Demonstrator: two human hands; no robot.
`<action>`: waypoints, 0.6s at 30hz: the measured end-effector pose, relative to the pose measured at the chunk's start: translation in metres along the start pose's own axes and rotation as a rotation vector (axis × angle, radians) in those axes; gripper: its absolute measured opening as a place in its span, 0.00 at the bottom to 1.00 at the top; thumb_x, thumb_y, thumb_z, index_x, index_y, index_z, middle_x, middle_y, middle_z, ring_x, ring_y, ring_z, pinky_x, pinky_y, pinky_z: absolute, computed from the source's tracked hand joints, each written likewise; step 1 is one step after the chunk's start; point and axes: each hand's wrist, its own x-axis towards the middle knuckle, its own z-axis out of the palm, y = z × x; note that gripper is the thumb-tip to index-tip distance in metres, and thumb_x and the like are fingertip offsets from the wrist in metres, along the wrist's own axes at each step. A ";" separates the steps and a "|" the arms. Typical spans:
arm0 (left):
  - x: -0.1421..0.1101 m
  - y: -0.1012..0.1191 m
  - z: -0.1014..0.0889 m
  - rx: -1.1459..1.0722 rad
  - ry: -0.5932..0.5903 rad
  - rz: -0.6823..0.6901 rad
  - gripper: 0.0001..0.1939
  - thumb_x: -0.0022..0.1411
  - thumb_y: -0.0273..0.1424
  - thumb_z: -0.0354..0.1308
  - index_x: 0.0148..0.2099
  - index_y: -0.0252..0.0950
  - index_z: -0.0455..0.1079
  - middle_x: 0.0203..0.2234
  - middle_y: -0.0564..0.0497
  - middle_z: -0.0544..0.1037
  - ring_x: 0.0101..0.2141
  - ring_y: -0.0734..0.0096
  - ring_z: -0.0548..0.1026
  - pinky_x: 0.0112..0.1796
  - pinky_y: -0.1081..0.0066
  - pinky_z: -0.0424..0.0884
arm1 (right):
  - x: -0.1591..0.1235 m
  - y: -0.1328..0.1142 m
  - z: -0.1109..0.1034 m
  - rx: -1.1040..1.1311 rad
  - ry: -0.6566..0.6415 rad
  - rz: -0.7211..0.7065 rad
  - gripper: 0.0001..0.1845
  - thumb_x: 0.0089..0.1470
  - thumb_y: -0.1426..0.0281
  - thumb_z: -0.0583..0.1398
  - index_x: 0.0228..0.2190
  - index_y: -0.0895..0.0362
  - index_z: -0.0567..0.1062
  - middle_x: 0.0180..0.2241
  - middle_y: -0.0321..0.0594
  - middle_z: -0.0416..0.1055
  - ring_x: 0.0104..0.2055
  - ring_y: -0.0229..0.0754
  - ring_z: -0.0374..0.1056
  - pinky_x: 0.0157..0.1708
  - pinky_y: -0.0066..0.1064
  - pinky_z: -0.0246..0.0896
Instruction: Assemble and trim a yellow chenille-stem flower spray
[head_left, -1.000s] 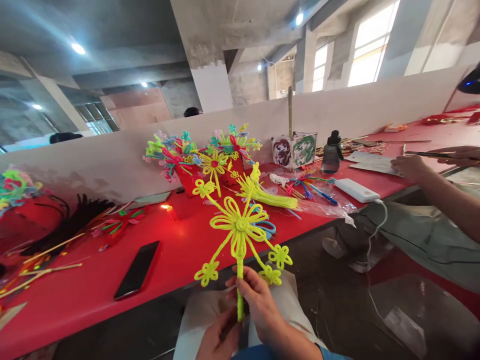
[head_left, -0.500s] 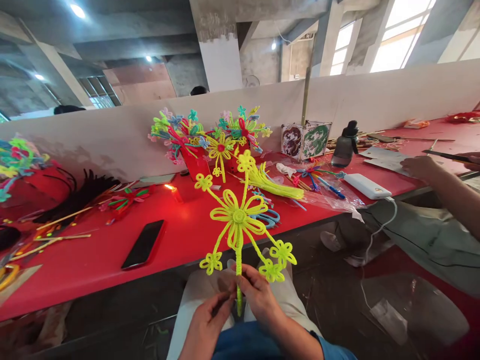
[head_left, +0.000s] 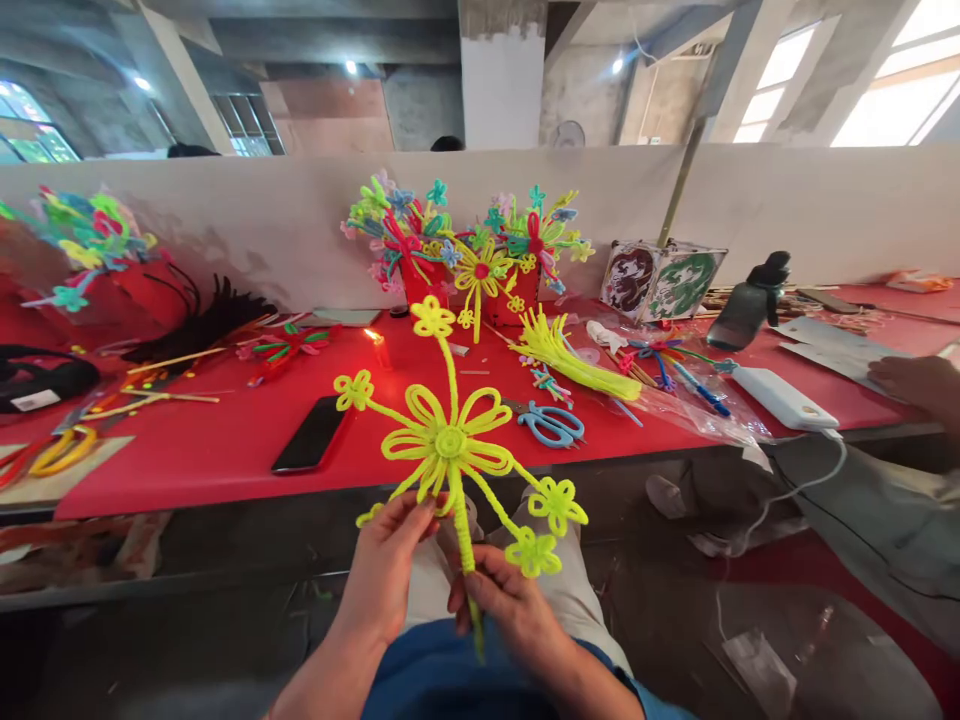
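Observation:
A yellow-green pipe-cleaner flower [head_left: 450,443] is held upright over my lap, its looped petals around a coiled centre and smaller blossoms on side stems. My right hand [head_left: 510,600] is closed around the main stem low down. With thumb and fingers pinched, my left hand [head_left: 386,560] grips the lower left of the flower, at a petal or side stem; it partly covers the small blossom there. On the red table beyond lie blue-handled scissors [head_left: 553,424], a bundle of yellow pipe cleaners [head_left: 581,362] and a black phone [head_left: 309,436].
A lit red candle [head_left: 380,350] burns behind the phone. Red pots hold colourful pipe-cleaner flowers [head_left: 405,230]. Rightward are a white power bank [head_left: 784,397] with a cable, a dark bottle [head_left: 750,305] and a co-worker's hand [head_left: 911,380]. Yellow-handled scissors [head_left: 64,450] lie left.
My left hand has moved up from the stem to the lower left of the flower. The flower tilts leftward now. My view has shifted left.

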 end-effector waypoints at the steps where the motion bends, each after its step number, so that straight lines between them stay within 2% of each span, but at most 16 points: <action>1: 0.002 0.001 -0.004 -0.004 0.014 0.013 0.11 0.42 0.34 0.66 0.28 0.33 0.74 0.24 0.51 0.78 0.27 0.72 0.73 0.29 0.75 0.66 | -0.002 0.000 -0.002 0.032 -0.014 0.020 0.21 0.44 0.54 0.60 0.33 0.58 0.69 0.21 0.32 0.68 0.18 0.32 0.63 0.20 0.24 0.54; 4: 0.007 0.005 -0.013 -0.010 0.057 0.066 0.11 0.41 0.33 0.66 0.30 0.33 0.74 0.22 0.53 0.78 0.27 0.72 0.73 0.31 0.74 0.66 | -0.006 0.001 -0.008 0.118 -0.078 0.076 0.20 0.45 0.56 0.60 0.34 0.59 0.69 0.20 0.32 0.68 0.15 0.31 0.61 0.17 0.23 0.52; 7: 0.009 0.008 -0.017 -0.051 0.107 0.104 0.10 0.40 0.30 0.67 0.28 0.34 0.74 0.20 0.55 0.77 0.26 0.75 0.72 0.32 0.76 0.66 | -0.008 -0.001 -0.009 0.088 -0.091 0.078 0.20 0.45 0.56 0.60 0.34 0.60 0.69 0.20 0.32 0.68 0.14 0.31 0.60 0.15 0.23 0.50; 13: 0.013 0.013 -0.022 -0.218 0.103 0.012 0.10 0.36 0.29 0.68 0.24 0.35 0.71 0.19 0.56 0.75 0.21 0.76 0.71 0.24 0.75 0.67 | -0.005 -0.005 -0.004 -0.072 0.003 0.069 0.21 0.44 0.54 0.59 0.32 0.57 0.67 0.20 0.30 0.67 0.16 0.31 0.61 0.18 0.24 0.52; 18: 0.019 0.011 -0.028 -0.249 0.066 -0.043 0.10 0.36 0.28 0.68 0.25 0.34 0.71 0.21 0.55 0.76 0.23 0.77 0.71 0.26 0.76 0.67 | -0.001 -0.003 -0.003 -0.006 -0.021 0.123 0.20 0.43 0.55 0.60 0.32 0.58 0.66 0.19 0.30 0.67 0.14 0.30 0.60 0.16 0.23 0.50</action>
